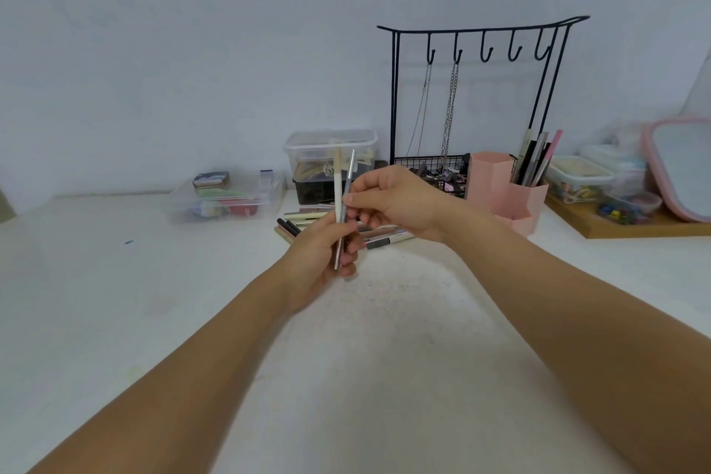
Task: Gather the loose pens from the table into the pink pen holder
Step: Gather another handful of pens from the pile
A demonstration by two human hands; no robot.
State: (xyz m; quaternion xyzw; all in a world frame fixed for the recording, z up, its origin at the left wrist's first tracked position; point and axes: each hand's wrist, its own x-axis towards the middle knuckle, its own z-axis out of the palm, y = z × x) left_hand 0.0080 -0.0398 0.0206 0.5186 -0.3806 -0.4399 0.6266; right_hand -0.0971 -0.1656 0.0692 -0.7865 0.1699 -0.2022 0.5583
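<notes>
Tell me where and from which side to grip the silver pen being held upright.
Grip the silver pen on its bare upper shaft, coming in from the right. It stands nearly upright beside the white pen; the left hand wraps both lower ends, and the white pen blocks the left side. The right hand already pinches it mid-shaft there, probably the easiest hold for lifting it toward the pink pen holder.

Just two bare arms coming in from the near edge, nothing worn on either one: no sleeve cuffs, watch, bracelet or rings that I can make out. Left hand (327,254) and right hand (396,204) are both ungloved, with short plain nails where they show. Forearms look long and stretched toward the near corners, that's the wide-angle lens
</notes>
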